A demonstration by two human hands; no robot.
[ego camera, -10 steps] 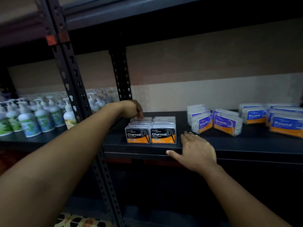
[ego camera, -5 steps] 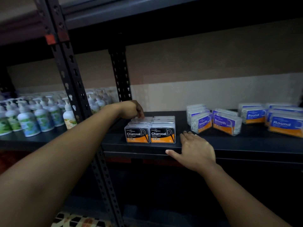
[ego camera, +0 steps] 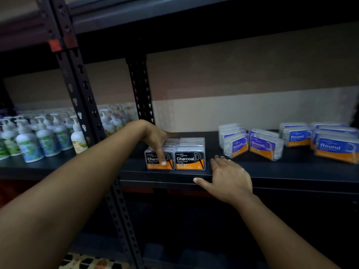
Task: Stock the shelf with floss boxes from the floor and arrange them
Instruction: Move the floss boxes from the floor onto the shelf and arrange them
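Since the earlier frame, the left hand (ego camera: 155, 139) has come forward from the rear of the Charcoal floss boxes (ego camera: 174, 154) to the front of the left-hand row. Its grip is draped over the top of the front left box, one fingertip (ego camera: 163, 163) pressing the label face; the thumb is hidden, so whether it pinches the box cannot be told. Judged purpose: squaring that box flush with its neighbour.

Right hand (ego camera: 227, 177) lies flat on the shelf (ego camera: 272, 171) edge, just beside the right-hand row, fingers straight and together, thumb out. It likely serves as a stop or a brace.

Charcoal boxes stand in two touching rows near the shelf front. Smooth boxes (ego camera: 250, 144) sit slightly askew further right, Round boxes (ego camera: 320, 140) beyond them; these probably still need straightening. Pump bottles (ego camera: 38, 136) occupy the adjoining bay.
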